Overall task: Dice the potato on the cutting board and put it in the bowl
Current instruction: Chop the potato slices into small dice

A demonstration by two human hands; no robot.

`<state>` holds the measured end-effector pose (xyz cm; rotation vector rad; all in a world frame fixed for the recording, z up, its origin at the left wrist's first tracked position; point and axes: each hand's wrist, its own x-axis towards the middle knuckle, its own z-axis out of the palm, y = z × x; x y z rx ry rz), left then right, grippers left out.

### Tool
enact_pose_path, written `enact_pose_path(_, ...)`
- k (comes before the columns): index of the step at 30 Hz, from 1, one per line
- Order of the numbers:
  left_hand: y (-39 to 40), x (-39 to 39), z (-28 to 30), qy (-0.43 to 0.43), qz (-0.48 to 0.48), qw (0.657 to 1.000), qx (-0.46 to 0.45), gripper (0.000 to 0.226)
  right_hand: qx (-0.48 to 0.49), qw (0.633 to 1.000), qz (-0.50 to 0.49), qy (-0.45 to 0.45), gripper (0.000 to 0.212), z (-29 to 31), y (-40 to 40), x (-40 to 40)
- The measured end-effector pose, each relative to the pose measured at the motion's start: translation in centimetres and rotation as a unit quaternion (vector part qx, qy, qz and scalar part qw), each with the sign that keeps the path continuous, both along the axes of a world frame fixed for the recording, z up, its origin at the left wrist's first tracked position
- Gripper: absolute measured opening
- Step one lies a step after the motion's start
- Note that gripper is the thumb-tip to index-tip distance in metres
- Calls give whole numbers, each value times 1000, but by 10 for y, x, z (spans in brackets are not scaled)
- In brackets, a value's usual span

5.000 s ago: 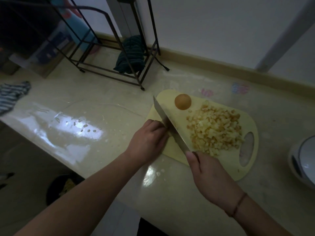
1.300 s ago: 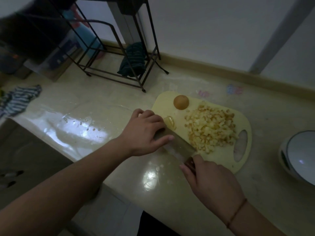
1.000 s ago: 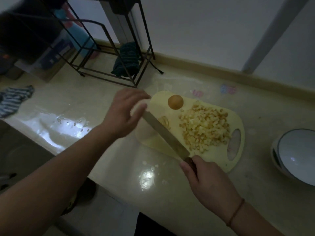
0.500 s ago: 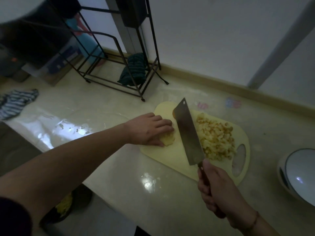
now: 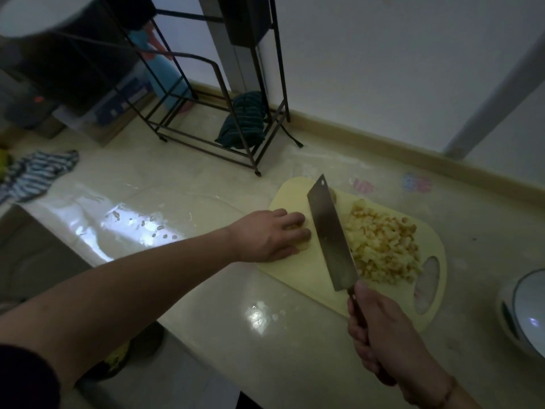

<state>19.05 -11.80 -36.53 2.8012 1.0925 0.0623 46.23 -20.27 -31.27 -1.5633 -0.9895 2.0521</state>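
Observation:
A pale yellow cutting board [image 5: 295, 276] lies on the counter. A pile of diced potato [image 5: 380, 246] covers its right half. My left hand [image 5: 265, 236] lies on the board's left part, fingers and thumb curled round an uncut potato piece [image 5: 303, 246]. My right hand [image 5: 383, 338] grips the handle of a cleaver [image 5: 330, 231]. Its blade stands between my left hand and the diced pile, with the tip pointing away from me. A white bowl [image 5: 528, 308] with a dark rim sits at the right edge, apart from the board.
A black wire rack [image 5: 221, 137] with a dark striped towel [image 5: 244, 125] stands behind the board near the wall. A striped cloth [image 5: 35, 172] lies at far left. The counter edge runs diagonally in front of me, with a dark bin [image 5: 118, 358] on the floor below.
My left hand came down from the air onto the potato piece on the board's left. My right hand drew back and swung the cleaver upright beside it. In the last half second little moved.

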Motion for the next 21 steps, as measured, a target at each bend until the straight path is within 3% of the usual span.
enact_pose_path(4,-27,8,-5,-35,147,989,7,47,94,992,33,-75,46,-8,0,-7)
enact_pose_path(7,-45,22,-4,-56,314,948,-13,49,165,977,72,-114,48,-14,1,-12)
enact_pose_path(9,-50,32,-3,-74,376,923,-41,49,189,971,83,-122,48,-17,1,-15)
enact_pose_path(14,-41,29,11,-93,409,904,-86,36,193,967,90,-138,63,-23,0,-17)
enact_pose_path(21,-15,13,29,-56,363,923,-116,25,203,959,101,-167,67,-25,0,-22)
